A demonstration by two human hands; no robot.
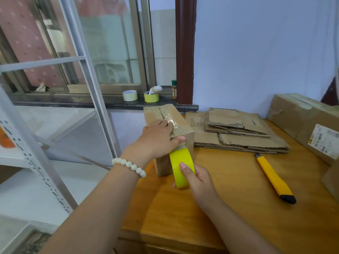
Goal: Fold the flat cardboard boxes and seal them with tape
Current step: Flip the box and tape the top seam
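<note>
Right now I see the small cardboard box (183, 127) standing folded at the back left corner of the desk (220, 208), just left of frame centre. A shiny strip of clear tape lies along its top seam. The left grip (157, 138), a bare hand with a white bead bracelet on its wrist, lies flat on the box top with the fingers straight on the tape and the thumb at the near upper edge; it holds nothing. The right grip (198, 178) is curled round the yellow tape roll (180, 167), thumb on the outer face, holding the roll upright against the box's near side, just below the left thumb. A short length of tape runs from the roll up to that edge.

To the right of the box, touching or nearly so, lies a stack of flat cardboard boxes (238, 132). A yellow utility knife (274, 177) lies on the desk further right, apart from the stack. A larger taped box (302, 116) sits at the right edge of the frame. On the windowsill above the small box stand a pale tape roll (130, 95), a second yellow roll (151, 96) and a green-capped bottle (174, 89)
</note>
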